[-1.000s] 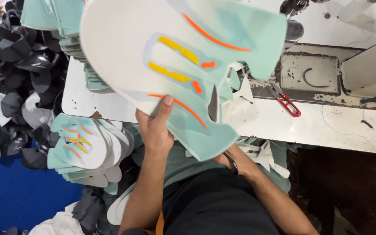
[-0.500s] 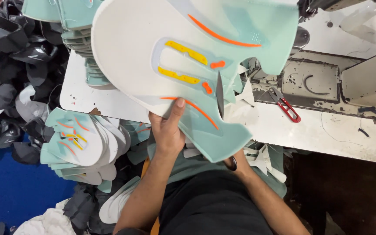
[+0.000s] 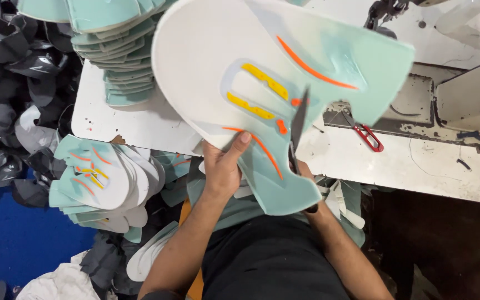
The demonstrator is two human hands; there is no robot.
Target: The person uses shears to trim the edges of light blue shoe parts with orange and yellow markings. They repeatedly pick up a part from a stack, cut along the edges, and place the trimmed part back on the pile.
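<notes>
shoe upper panel (image 3: 234,83): large flat cut piece, white across the left and middle, mint green on the right and lower parts, with orange stripes and two yellow bars inside a grey outlined window. held up off the table, close to the camera, above the person's lap.
long axis: runs from upper left to lower right; the rounded white end points up and left, the narrower mint tab points down toward the person's body.
left hand (image 3: 223,166): clamped on the panel's lower edge, thumb pressed on the face near the lowest orange stripe, fingers behind. looks like the main support, keeping the sheet flat and facing the eyes.
right hand (image 3: 305,172): almost wholly hidden behind the mint tab; cannot tell if it is closed or what it grips.
scissors (image 3: 297,130): dark thin blades stand nearly upright at the panel's right notch, just beside the orange dot; the handles are hidden, so the holder is not seen, probably the right hand. judged placed for trimming an edge there.
sewing machine (image 3: 468,94): grey body and bed plate on the white table (image 3: 140,125), behind the panel.
red thread snips (image 3: 369,137): lying on the table beside the machine bed, apart from both hands.
stack of mint panels (image 3: 120,78): piled on the table's left corner, within reach.
second pile of same panels (image 3: 98,178): lower left, below table level, face up.
black cut pieces (image 3: 23,72): heaped at far left.
</notes>
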